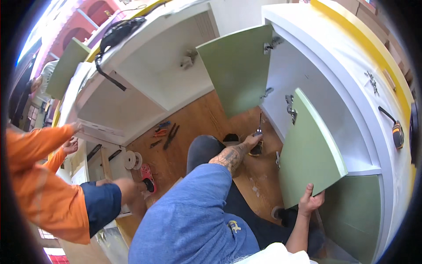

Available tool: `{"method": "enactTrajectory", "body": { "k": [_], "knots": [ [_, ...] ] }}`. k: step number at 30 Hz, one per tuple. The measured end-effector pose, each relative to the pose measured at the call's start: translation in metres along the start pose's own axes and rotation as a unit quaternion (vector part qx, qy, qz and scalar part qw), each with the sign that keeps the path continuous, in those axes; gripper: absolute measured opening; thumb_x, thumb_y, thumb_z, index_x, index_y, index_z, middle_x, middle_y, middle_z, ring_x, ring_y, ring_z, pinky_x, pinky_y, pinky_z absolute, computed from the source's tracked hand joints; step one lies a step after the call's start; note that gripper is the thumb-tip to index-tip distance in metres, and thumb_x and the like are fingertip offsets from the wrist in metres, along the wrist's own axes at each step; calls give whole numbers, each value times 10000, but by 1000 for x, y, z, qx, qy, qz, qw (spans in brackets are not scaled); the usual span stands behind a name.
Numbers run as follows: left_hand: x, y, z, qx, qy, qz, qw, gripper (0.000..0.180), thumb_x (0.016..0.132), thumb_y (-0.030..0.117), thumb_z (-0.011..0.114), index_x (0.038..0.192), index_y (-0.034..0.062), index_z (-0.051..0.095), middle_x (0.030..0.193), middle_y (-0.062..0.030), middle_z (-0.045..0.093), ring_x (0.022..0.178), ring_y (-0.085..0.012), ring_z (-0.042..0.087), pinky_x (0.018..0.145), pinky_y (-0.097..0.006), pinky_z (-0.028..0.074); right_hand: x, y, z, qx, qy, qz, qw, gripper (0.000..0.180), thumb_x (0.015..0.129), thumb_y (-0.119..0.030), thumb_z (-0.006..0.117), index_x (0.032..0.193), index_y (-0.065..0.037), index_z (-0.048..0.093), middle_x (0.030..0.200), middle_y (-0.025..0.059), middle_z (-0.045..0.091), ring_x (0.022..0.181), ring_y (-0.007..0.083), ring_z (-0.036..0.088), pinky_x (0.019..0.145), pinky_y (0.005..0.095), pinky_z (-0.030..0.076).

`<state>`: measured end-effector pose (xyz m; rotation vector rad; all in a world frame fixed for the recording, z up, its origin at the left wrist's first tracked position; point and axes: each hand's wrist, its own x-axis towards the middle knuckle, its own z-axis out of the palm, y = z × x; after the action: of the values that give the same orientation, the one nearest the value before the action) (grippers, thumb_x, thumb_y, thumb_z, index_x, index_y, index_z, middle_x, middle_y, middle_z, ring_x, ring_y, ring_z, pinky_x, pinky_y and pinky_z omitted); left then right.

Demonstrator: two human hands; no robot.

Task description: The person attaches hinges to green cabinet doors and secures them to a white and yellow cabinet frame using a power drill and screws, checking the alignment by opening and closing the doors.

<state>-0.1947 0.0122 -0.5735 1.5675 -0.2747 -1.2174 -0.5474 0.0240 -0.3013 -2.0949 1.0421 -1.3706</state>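
My left hand (252,140), at the end of a tattooed forearm, is wrapped round what looks like a cordless drill (256,152), dark and yellow, with a long thin bit pointing away from me. Low on the right, my right hand (310,201) grips the bottom corner of a green cabinet door (310,149), thumb on its face and fingers behind. Metal hinges (291,109) show along this door's left edge. It stands tilted before the white cabinet (347,114); I cannot tell whether it is attached. Another green door (239,66) hangs swung out on its hinges.
A person in orange (44,176) works at the left beside another white cabinet (132,83). Pliers (161,132) and other tools lie on the wooden floor (187,116) near a white spool (130,159). Loose hinges (372,82) and a screwdriver (398,134) rest on the right cabinet top.
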Motion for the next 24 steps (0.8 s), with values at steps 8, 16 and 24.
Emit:
{"method": "enactTrajectory", "body": {
  "k": [8, 16, 24],
  "knots": [
    [-56, 92, 73, 332, 191, 13, 924, 830, 938, 528, 658, 1551, 30, 406, 1580, -238, 444, 1381, -400, 527, 1099, -505, 475, -26, 42, -18, -3, 12, 99, 995, 290, 1027, -204, 667, 1072, 82, 688, 1008, 221, 723, 895, 384, 702, 805, 455, 535],
    [-120, 183, 138, -155, -197, 111, 962, 932, 999, 733, 469, 1666, 130, 224, 1723, -127, 200, 1599, -279, 73, 1275, -539, 58, -57, 98, -36, -186, -42, 333, 923, 244, 960, -98, 735, 1148, 55, 713, 1121, 152, 756, 1000, 246, 718, 871, 443, 586],
    [-114, 197, 139, -188, -260, 212, 923, 528, 1035, 376, 655, 1422, 88, 440, 1379, -97, 550, 1295, -221, 488, 1083, -442, 388, -4, 55, -18, -66, 44, 129, 988, 447, 1024, -391, 662, 1200, 19, 635, 1085, 214, 712, 1020, 403, 689, 888, 447, 524]
  ]
}}
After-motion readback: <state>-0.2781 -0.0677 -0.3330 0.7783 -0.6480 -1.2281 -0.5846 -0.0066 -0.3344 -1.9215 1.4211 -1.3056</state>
